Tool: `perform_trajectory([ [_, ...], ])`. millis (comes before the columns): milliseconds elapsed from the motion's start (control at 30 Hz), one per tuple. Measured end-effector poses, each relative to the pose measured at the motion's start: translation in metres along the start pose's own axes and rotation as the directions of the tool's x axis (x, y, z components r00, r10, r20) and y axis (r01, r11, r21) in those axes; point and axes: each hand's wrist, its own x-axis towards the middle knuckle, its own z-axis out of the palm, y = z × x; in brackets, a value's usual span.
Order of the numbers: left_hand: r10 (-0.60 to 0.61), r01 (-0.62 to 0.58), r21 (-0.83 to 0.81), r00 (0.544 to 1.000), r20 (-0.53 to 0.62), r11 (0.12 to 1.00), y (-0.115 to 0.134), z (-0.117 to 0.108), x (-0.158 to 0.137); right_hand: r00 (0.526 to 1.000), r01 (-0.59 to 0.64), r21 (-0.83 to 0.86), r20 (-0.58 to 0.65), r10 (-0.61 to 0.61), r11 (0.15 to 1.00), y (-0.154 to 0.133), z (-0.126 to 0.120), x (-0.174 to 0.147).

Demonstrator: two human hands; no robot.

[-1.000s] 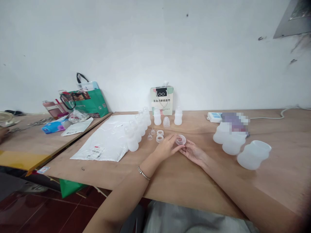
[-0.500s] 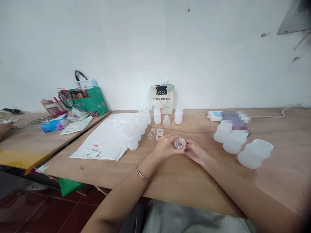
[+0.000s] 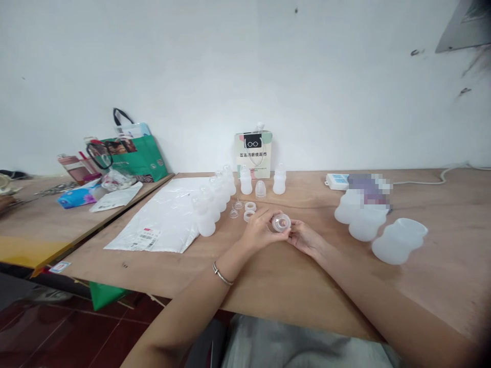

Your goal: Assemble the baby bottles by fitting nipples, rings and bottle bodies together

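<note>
Translucent plastic collar (image 3: 280, 222): located between my hands, above the table (image 3: 287, 286), its round opening facing me, its axis directed toward my head. My left hand (image 3: 261, 230) pinches the rim between thumb and curled fingers; my right hand (image 3: 305, 237) pinches the opposite edge. Beyond: two loose rings (image 3: 250, 209), two teats (image 3: 233, 213), one domed cap (image 3: 261, 190). At right: three open bottles (image 3: 397, 245). Paper bag (image 3: 245, 167), legible lettering: 眼镜超市. Parcel label (image 3: 148, 236): too small to read.

My bracelet (image 3: 221, 275) was silver, my tabletop (image 3: 291, 291) brown. The ring (image 3: 281, 223) I held was clear whitish, the nearest right bottle (image 3: 398, 243) milky white, the far-left bag (image 3: 142, 157) mostly green.
</note>
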Motion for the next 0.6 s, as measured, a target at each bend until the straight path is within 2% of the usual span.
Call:
perform_trajectory([
  [167,-0.116,0.119,-0.06,0.992,0.053,0.991,-0.006,-0.003,0.002,0.985,0.144,-0.115,-0.083,-0.154,0.983,-0.004,-0.002,-0.002],
  [300,-0.223,0.254,-0.154,0.956,0.192,0.955,-0.014,-0.003,0.002,0.921,0.311,-0.261,-0.154,-0.357,0.914,-0.01,-0.003,-0.004],
  [367,-0.229,0.267,-0.134,0.942,0.245,0.954,-0.017,-0.002,0.001,0.868,0.377,-0.43,-0.145,-0.474,0.821,-0.01,-0.001,-0.006],
  [433,-0.214,0.252,-0.094,0.929,0.302,0.963,-0.018,0.001,-0.001,0.825,0.409,-0.612,-0.069,-0.561,0.677,-0.01,0.003,-0.007],
  [533,-0.2,0.23,-0.047,0.917,0.345,0.972,-0.019,0.003,-0.002,0.803,0.424,-0.766,0.071,-0.592,0.483,-0.013,0.008,-0.012],
  [600,-0.215,0.236,-0.02,0.917,0.336,0.972,-0.019,0.002,-0.001,0.765,0.409,-0.842,0.107,-0.635,0.351,-0.026,0.005,-0.017],
])
